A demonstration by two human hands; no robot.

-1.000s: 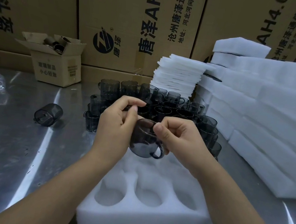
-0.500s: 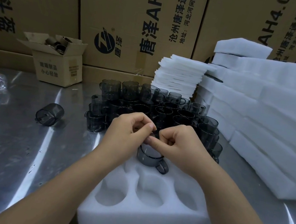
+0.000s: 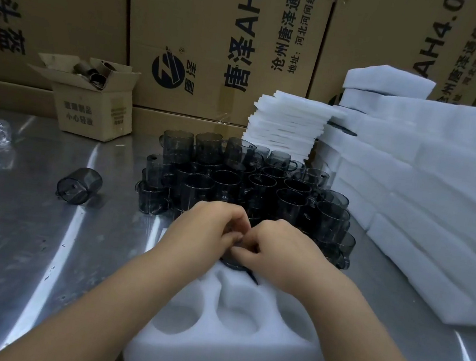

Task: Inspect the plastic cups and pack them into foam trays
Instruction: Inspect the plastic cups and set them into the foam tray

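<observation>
A white foam tray (image 3: 225, 357) with round pockets lies on the steel table in front of me. A smoky grey plastic cup (image 3: 233, 265) sits low in a far middle pocket, mostly hidden under my hands. My left hand (image 3: 208, 234) and my right hand (image 3: 276, 249) meet over it, fingers curled and pinching its rim. Behind them stands a dense cluster of the same grey handled cups (image 3: 231, 179), some stacked.
One grey cup (image 3: 80, 186) lies on its side at the left. A small open carton (image 3: 90, 97) stands at the back left. Stacks of white foam (image 3: 429, 187) fill the right; thin foam sheets (image 3: 290, 120) are piled behind the cups. Large cartons wall the back.
Both hands have lowered the cup from in front of me down into a far pocket of the tray, where it now sits nearly out of sight.
</observation>
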